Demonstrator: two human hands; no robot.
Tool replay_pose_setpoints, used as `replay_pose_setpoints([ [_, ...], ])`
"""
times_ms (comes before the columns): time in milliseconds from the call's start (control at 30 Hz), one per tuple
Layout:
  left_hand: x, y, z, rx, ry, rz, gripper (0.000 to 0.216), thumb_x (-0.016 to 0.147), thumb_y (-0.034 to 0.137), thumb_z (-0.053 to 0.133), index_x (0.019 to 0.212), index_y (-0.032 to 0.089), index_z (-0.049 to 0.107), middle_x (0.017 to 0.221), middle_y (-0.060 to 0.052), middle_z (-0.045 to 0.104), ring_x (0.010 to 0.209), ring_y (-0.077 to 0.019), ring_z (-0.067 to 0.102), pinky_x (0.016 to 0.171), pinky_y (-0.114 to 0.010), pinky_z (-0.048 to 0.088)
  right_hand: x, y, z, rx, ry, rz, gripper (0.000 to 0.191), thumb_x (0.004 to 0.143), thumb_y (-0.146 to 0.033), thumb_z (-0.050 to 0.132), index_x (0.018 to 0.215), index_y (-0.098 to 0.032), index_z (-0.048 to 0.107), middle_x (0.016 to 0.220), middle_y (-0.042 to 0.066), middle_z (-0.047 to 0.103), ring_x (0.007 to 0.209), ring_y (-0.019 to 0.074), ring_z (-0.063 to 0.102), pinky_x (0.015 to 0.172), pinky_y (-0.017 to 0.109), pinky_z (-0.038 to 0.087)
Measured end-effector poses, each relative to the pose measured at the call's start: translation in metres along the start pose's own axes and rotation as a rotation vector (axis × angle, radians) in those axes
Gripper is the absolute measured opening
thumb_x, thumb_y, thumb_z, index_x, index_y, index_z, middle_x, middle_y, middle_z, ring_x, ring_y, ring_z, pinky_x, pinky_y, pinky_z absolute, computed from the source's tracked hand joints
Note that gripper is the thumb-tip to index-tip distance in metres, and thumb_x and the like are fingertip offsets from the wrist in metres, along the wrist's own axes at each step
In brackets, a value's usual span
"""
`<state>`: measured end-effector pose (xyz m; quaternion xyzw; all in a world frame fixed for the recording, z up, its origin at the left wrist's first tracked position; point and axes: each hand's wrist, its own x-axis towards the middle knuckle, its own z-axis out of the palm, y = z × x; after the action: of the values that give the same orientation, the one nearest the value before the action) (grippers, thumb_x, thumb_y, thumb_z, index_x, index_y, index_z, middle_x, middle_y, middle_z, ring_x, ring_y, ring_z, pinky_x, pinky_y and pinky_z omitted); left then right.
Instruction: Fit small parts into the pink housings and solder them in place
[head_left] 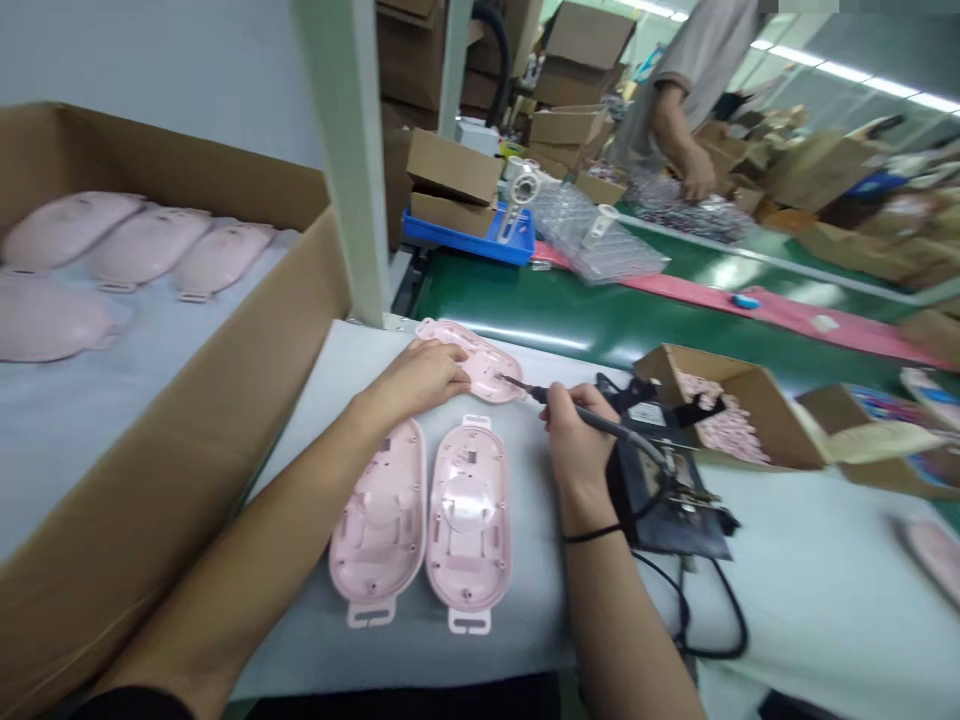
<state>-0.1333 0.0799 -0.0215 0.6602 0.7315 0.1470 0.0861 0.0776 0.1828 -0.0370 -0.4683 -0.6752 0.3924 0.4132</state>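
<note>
My right hand grips a soldering iron, its thin tip reaching into a pink plastic shell at the back of the white worktop. Whether the tip touches the plastic I cannot tell. On the left edge of that shell rests my left hand, fingers curled over the rim. Two more pink shells lie nearer me with their hollow sides up: one partly under my left forearm, the other beside it. Right of my right hand stands a black soldering stand with a cable.
At left, a large cardboard box holds several pink shells. A small carton of small pink parts stands at right. Behind runs a green conveyor with a blue tray. Across it, a person's hand touches plastic bags.
</note>
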Motion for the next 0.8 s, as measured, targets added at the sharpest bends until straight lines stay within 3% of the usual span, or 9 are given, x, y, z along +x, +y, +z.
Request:
replay_pose_setpoints([
  [200, 0.011, -0.01, 0.005, -0.019, 0.054, 0.035, 0.026, 0.098, 0.036, 0.057, 0.099, 0.027, 0.082, 0.133, -0.007, 0.068, 0.124, -0.0323, 0.059, 0.106, -0.052, 0.039, 0.011, 0.003, 0.003, -0.017, -0.023, 0.001, 0.033, 0.085, -0.037, 0.059, 0.056, -0.023, 0.053, 0.053, -0.006, 0.056, 0.054, 0.0132, 0.054, 0.057, 0.025, 0.042],
  [467, 0.003, -0.005, 0.003, 0.029, 0.011, -0.008, 0.026, 0.1, 0.037, 0.055, 0.104, 0.032, 0.08, 0.137, -0.001, 0.066, 0.129, -0.0243, 0.057, 0.111, -0.043, 0.037, 0.009, 0.01, -0.001, 0.054, -0.035, 0.076, 0.031, 0.081, -0.039, 0.065, 0.057, -0.022, 0.055, 0.052, -0.005, 0.056, 0.051, 0.0135, 0.049, 0.047, 0.025, 0.034],
  [600, -0.002, -0.002, -0.001, 0.033, -0.01, -0.028, 0.026, 0.101, 0.038, 0.055, 0.104, 0.032, 0.08, 0.138, -0.001, 0.065, 0.129, -0.0249, 0.057, 0.112, -0.044, 0.037, 0.011, 0.016, 0.002, 0.099, -0.041, 0.082, 0.033, 0.08, -0.039, 0.067, 0.055, -0.022, 0.052, 0.051, -0.005, 0.055, 0.048, 0.0129, 0.046, 0.046, 0.025, 0.033],
  [700, -0.006, -0.001, -0.003, 0.042, -0.016, 0.001, 0.024, 0.1, 0.036, 0.057, 0.107, 0.032, 0.079, 0.14, -0.002, 0.064, 0.13, -0.0256, 0.056, 0.112, -0.044, 0.038, 0.007, 0.009, 0.004, 0.156, -0.034, 0.043, 0.034, 0.081, -0.039, 0.068, 0.057, -0.021, 0.053, 0.052, -0.004, 0.056, 0.048, 0.0124, 0.048, 0.047, 0.024, 0.036],
  [800, -0.007, -0.002, -0.002, 0.072, -0.002, 0.041, 0.022, 0.098, 0.032, 0.059, 0.11, 0.032, 0.078, 0.138, -0.002, 0.065, 0.128, -0.0245, 0.058, 0.11, -0.041, 0.041, -0.004, -0.011, -0.012, 0.301, 0.015, -0.059, 0.03, 0.087, -0.046, 0.066, 0.073, -0.021, 0.058, 0.056, -0.005, 0.058, 0.048, 0.0126, 0.052, 0.047, 0.024, 0.04],
])
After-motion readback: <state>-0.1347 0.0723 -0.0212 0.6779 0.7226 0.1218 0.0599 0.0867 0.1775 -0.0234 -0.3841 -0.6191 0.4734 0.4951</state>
